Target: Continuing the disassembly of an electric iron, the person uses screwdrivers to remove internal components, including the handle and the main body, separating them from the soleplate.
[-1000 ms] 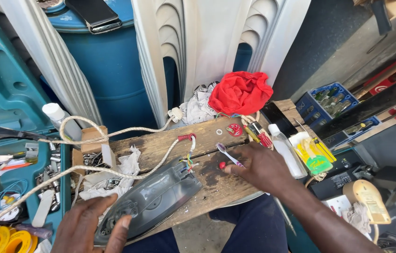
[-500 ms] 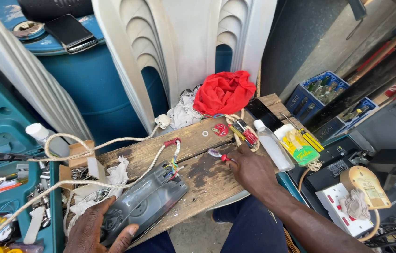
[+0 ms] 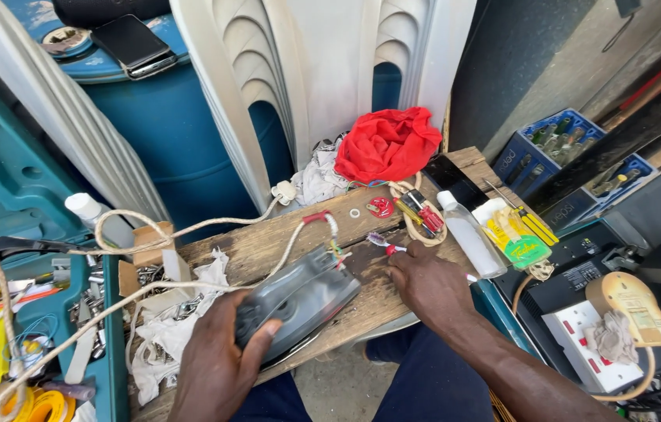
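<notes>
On the plank lies a grey iron (image 3: 299, 301) — left hand (image 3: 217, 367) grip clasping it, wires bared.

Left hand (image 3: 217, 363) curled in a grip, right hand (image 3: 424, 281) palm-down, fingers extended

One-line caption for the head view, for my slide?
Left hand grips grey clothes iron on wooden board; right hand touches small red-handled screwdriver.

Hands (image 3: 217, 363) w/ iron (image 3: 299, 297), screwdriver (image 3: 381, 242)
</notes>
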